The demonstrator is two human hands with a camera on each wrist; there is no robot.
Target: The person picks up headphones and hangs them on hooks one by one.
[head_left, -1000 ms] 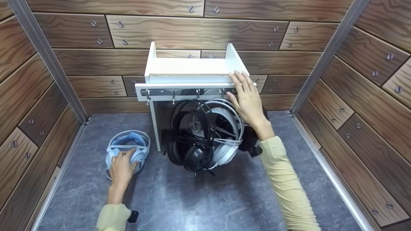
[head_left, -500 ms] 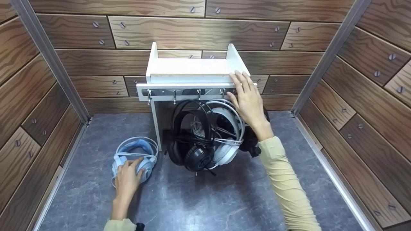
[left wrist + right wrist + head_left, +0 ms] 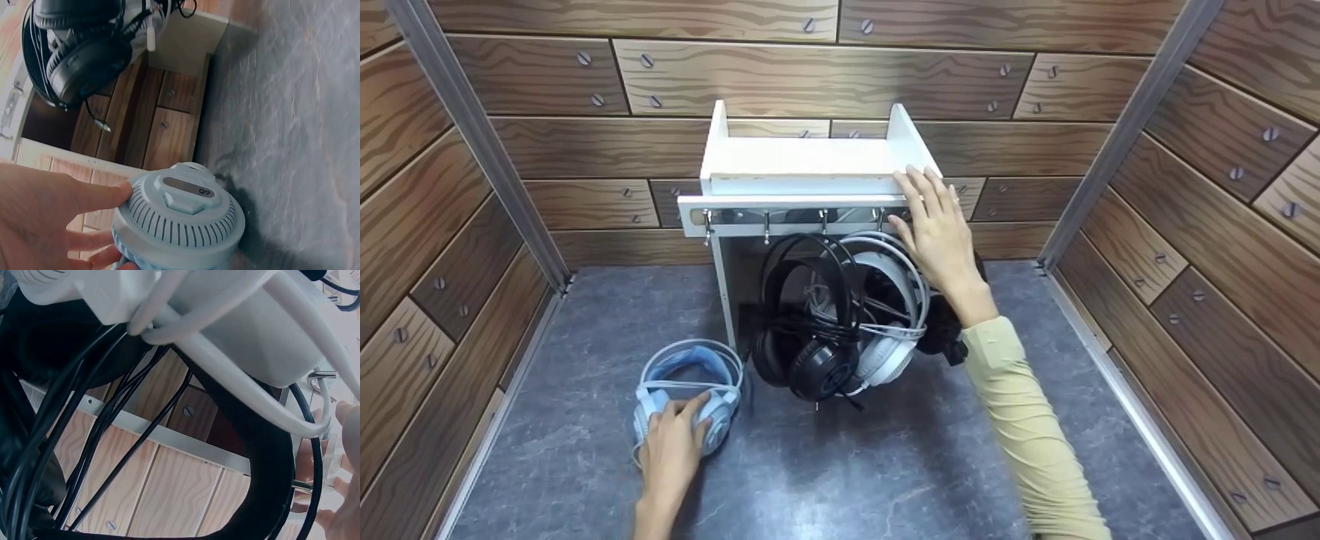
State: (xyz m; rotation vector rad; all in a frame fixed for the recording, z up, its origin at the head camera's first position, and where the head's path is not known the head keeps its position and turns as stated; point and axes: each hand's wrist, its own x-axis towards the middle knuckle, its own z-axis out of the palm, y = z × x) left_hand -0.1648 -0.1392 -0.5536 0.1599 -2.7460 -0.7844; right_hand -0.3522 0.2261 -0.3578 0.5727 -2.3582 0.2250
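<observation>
My left hand (image 3: 671, 450) grips a light blue pair of headphones (image 3: 720, 424) by the ear cups, left of a white rack. In the left wrist view, the thumb presses the near ear cup (image 3: 180, 216), marked "Q9". Whether the headphones touch the floor is hard to tell. My right hand (image 3: 941, 244) rests on the right end of the white rack (image 3: 802, 156), fingers laid over its front rail. Black headphones (image 3: 825, 367) and white headphones (image 3: 889, 360) hang from the rack's hooks. Another black pair (image 3: 270, 489) hangs beside the right hand, mostly hidden in the head view.
Metal hooks (image 3: 766, 226) line the rack's front rail, with bare ones at the left end. Wood-patterned walls (image 3: 825, 75) enclose the grey marbled floor (image 3: 840, 480) on the back and both sides. Loose cables (image 3: 107, 422) dangle among the hanging headphones.
My left hand has brought the light blue headphones to the right and nearer to me. The right hand keeps its place on the rack.
</observation>
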